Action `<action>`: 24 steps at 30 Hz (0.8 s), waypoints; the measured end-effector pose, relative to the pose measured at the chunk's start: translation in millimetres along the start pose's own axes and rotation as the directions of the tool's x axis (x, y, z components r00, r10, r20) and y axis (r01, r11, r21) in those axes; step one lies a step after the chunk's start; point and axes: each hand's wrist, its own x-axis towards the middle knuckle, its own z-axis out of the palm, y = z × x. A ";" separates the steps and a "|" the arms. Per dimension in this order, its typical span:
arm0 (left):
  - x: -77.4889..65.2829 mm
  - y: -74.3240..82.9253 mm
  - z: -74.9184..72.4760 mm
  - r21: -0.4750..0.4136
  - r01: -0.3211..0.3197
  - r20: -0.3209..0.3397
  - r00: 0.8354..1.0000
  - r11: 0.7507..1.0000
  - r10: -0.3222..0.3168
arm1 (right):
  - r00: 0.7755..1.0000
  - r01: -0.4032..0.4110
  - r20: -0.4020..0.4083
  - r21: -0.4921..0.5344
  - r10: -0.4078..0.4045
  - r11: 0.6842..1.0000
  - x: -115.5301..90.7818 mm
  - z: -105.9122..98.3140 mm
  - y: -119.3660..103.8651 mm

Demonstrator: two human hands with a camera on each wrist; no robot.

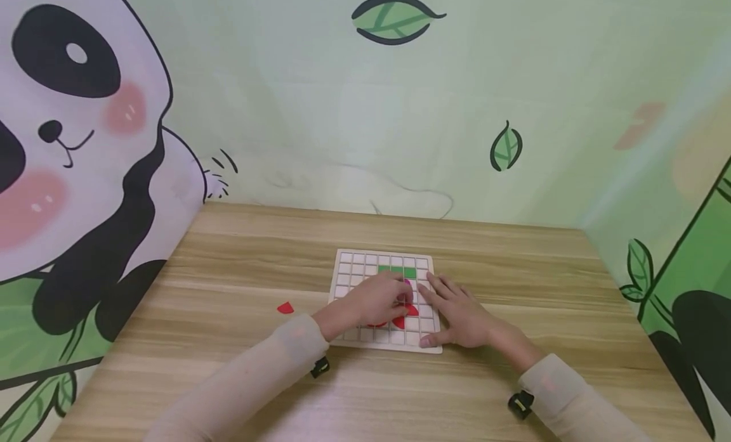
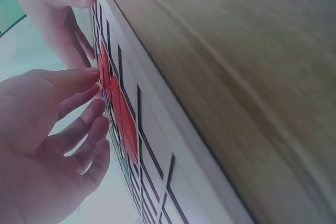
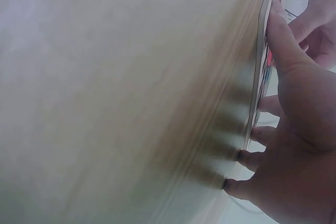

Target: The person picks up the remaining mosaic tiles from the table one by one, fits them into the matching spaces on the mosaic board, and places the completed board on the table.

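Observation:
A white square grid board [image 1: 365,338] lies on the table, its cells divided by raised lines. Over its middle is my left hand [image 1: 377,297], thumb and index fingertips touching a red piece [image 1: 412,310] in the grid; the other fingers are loosely bent. In the left wrist view several red pieces [image 2: 126,129] lie flat in the cells. Green pieces [image 1: 408,273] sit in an upper row, and a bit of magenta piece [image 1: 407,281] shows beside my fingers. My right hand [image 1: 465,315] rests spread on the board's right edge, thumb at the near corner. My left hand covers part of the grid.
A loose red piece [image 1: 285,308] with a curved edge lies on the wooden table [image 1: 228,258] left of the board. Behind the table stands a pale green wall [image 1: 297,112] printed with a panda and leaves.

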 end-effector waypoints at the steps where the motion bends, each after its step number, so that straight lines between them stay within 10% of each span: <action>1: 0.5 0.4 -0.2 0.003 -0.006 -0.004 1.000 1.000 0.006 | 1.000 0.004 -0.004 -0.001 -0.004 1.000 -0.4 -0.2 -0.1; 15: 5.2 -2.4 -0.1 -0.019 0.018 0.003 1.000 1.000 -0.018 | 0.999 0.026 -0.027 0.005 -0.026 1.000 0.7 -2.4 3.2; 24: -26.4 -29.6 -16.7 -0.136 0.129 -0.034 0.990 0.982 -0.135 | 1.000 -0.022 0.008 0.012 0.022 1.000 2.5 0.7 3.0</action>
